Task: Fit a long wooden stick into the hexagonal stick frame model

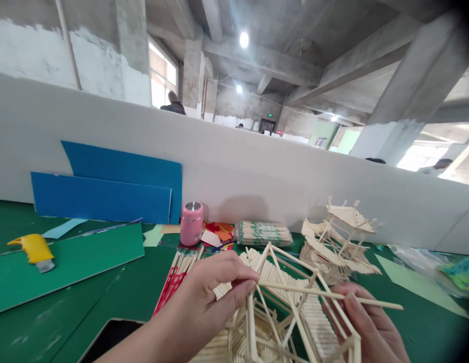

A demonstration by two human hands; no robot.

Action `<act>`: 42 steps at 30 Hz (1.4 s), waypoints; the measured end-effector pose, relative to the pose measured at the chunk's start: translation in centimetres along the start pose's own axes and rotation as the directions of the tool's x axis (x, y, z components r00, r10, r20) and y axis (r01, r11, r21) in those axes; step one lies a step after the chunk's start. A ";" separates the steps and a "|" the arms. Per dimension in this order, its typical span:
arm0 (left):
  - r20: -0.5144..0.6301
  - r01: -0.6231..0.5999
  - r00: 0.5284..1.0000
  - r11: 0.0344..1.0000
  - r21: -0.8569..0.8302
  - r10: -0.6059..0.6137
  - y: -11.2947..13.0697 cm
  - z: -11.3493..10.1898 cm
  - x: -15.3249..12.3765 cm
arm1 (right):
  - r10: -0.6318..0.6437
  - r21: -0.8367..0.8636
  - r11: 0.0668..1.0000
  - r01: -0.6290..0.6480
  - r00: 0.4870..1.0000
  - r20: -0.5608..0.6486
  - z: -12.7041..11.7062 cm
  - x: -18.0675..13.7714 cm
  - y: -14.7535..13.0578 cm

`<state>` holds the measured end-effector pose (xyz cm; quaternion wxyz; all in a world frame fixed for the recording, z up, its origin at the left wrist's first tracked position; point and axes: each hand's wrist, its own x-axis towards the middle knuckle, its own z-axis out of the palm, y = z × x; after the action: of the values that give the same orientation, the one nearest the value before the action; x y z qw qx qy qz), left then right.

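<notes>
A thin wooden chopstick (295,288) lies across the top of a stick-built model (313,322), which has a roof frame of bare sticks and slatted surfaces below. My left hand (219,287) pinches the chopstick's left end between thumb and fingertips, close to the frame's peak. Farther along, my right hand (365,317) is closed on the same chopstick, and its right end sticks out past the fingers. The right fingers are partly behind the frame's edge; I cannot tell whether they also touch it. The model's lower part is cut off by the view's bottom edge.
Behind stand a second stick model (340,242), a bagged bundle of chopsticks (262,233) and a pink flask (191,224). Red-wrapped chopsticks (174,277) lie beside my left hand. Leftward are a yellow glue gun (34,250), a green board (94,257) and blue boards (102,196) against a white partition (257,176).
</notes>
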<state>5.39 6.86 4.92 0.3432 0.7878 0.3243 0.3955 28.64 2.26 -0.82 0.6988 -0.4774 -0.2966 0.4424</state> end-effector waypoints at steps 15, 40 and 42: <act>-0.030 -0.034 0.999 0.999 0.042 0.035 -0.1 0.2 0.0 | -0.016 0.041 0.999 0.013 0.997 0.082 -0.1 0.2 0.0; 0.199 -0.213 0.972 0.843 0.494 0.129 3.6 0.6 2.6 | -0.155 -0.050 0.985 0.162 0.980 0.122 -0.2 0.4 0.2; 0.254 -0.254 0.960 0.765 0.592 0.122 4.2 1.0 3.0 | -0.163 -0.045 0.984 0.171 0.976 0.144 -0.3 0.5 0.3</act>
<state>8.69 6.61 9.04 0.0554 0.9207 0.3188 0.2184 29.03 2.63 -1.22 0.6971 -0.4386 -0.3962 0.4058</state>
